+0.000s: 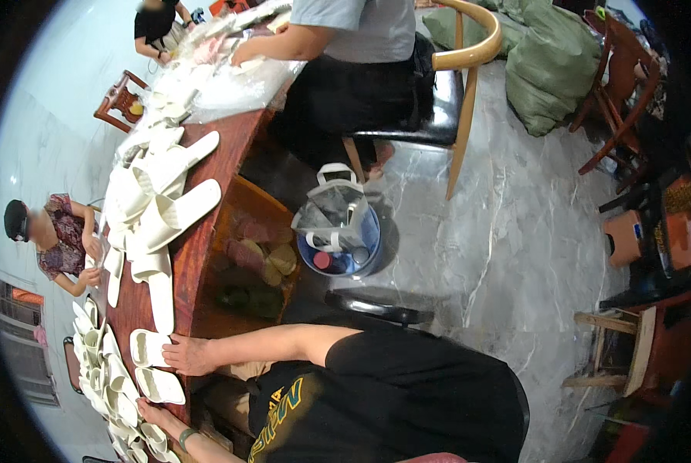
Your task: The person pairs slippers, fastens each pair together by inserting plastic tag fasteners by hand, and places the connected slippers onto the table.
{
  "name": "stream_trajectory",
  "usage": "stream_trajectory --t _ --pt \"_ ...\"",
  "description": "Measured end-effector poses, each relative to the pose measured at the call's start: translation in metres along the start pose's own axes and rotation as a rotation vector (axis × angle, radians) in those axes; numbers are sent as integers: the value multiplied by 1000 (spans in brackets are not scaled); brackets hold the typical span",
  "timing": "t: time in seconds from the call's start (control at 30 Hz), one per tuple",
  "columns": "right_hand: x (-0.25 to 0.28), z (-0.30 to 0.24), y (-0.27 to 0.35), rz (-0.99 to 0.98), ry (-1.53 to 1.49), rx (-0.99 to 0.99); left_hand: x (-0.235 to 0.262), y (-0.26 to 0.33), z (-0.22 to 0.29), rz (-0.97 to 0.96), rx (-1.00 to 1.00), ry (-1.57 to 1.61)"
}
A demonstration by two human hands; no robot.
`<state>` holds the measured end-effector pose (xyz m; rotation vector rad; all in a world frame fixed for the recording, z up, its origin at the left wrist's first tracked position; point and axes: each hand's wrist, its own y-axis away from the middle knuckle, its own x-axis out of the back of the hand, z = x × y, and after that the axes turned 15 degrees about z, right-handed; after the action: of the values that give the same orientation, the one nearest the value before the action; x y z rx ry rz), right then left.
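My right hand [191, 355] lies at the table edge, its fingertips touching the heel of a white slide slipper [146, 347]. The fingers look stretched out rather than wrapped round it. Beside this slipper lies a second white slipper [159, 385], toes likewise pointing away from me. My left hand [154, 414], with a greenish bangle on the wrist, is lower down, close to a heap of white slippers [119, 401]. Its fingers are partly hidden, so I cannot make out whether they grip one.
More white slippers [177, 216] lie piled along the red-brown table [226, 143], with clear plastic wrap [241, 89] farther up. A co-worker in grey [361, 31] sits there; others sit opposite. An orange bin [245, 201], a blue bucket [369, 251] and an armchair [457, 108] stand on the floor.
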<state>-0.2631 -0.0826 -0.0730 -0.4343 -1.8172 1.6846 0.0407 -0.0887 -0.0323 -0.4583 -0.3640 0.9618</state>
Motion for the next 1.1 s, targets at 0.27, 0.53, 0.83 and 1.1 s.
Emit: stream_trajectory --t 0.27,0.53,0.83,1.1 --pt "5 -2 -5 85 -6 37 7 -10 -15 47 103 63" --pt "12 -2 -7 16 -30 -5 1 -7 -16 -55 70 274" --pt "8 -2 -20 -12 -117 -9 10 -28 -43 55 203 320" --pt "-7 -8 -29 -75 -44 16 8 21 41 135 -11 -187"
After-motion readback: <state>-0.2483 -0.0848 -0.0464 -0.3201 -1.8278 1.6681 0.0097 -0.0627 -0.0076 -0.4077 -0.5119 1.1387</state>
